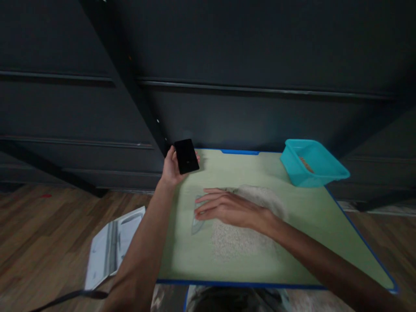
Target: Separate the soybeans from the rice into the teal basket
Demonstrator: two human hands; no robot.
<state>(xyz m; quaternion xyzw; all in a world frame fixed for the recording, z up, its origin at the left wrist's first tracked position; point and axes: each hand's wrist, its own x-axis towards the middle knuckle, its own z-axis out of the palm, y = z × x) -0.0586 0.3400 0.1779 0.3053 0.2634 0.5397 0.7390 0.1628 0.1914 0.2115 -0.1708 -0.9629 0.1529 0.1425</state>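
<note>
On the left, above the table's far edge, my left hand (172, 168) is closed around a black flat rectangular slab (186, 157). Its dark face is turned up, and I cannot tell whether it is a phone. My right hand (219, 207) is palm down with its fingers stretched to the left. Those fingertips rest over a clear curved plastic piece (196, 226), possibly a protractor, partly hidden by them. Under and beside that hand, pale grains (234, 242) are spread in a loose heap across the green tabletop (185, 260).
A turquoise plastic basket (294, 167) stands at the table's far right corner, with something brownish inside. On the wooden floor to the left lies an open white box (103, 251). A dark panelled wall (243, 117) rises directly behind the blue-edged table.
</note>
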